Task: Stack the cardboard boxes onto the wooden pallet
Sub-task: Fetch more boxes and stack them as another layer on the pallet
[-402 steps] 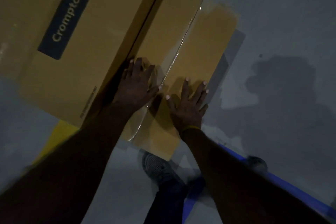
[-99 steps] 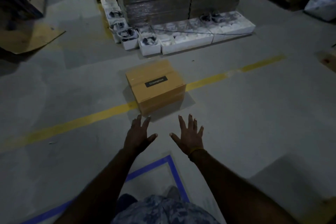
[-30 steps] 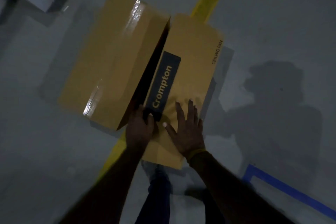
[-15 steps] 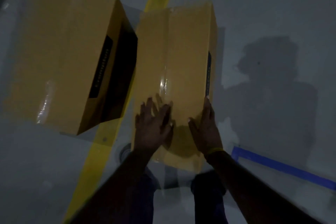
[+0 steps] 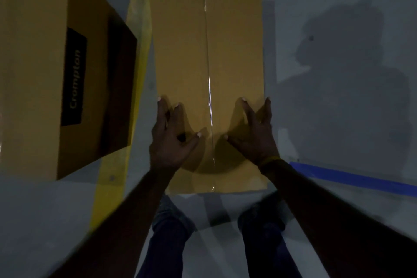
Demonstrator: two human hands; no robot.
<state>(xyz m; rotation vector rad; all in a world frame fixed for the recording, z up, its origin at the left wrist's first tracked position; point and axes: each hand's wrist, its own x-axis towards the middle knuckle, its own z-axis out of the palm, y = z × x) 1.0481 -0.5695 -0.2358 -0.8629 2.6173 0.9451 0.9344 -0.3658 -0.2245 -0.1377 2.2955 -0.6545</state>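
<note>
A cardboard box (image 5: pixel 209 79) is seen from above, lying on the grey floor (image 5: pixel 338 119) with its taped top seam (image 5: pixel 208 74) running away from the person. Its left edge lies just beside a yellow line (image 5: pixel 137 52) painted on the floor, and its near edge is close to the person's feet (image 5: pixel 171 212).

The left hand (image 5: pixel 171 142) is placed at the box's left edge, over the near half of the top. Its fingers (image 5: pixel 162 110) are spread and only loosely bent, and the thumb reaches towards the seam. Nothing is held in this grip; whether the fingertips touch the cardboard cannot be told.

The right hand (image 5: pixel 252 135) is placed at the box's right edge, level with the left. Its fingers (image 5: pixel 246 108) are likewise spread and nearly straight, with the outermost finger at the box's right edge and the thumb pointing at the seam. This grip too is open wide and nothing is clasped in it. A yellow band (image 5: pixel 270 160) is worn on the right wrist.

A second box (image 5: pixel 45 70), marked "Crompton" on a dark label (image 5: pixel 74 77), stands to the left across the yellow line, apart from the first box. A blue tape strip (image 5: pixel 352 178) is laid on the floor at the right, near the first box's near right corner. A shadow (image 5: pixel 352 56) is cast on the floor to the right.
</note>
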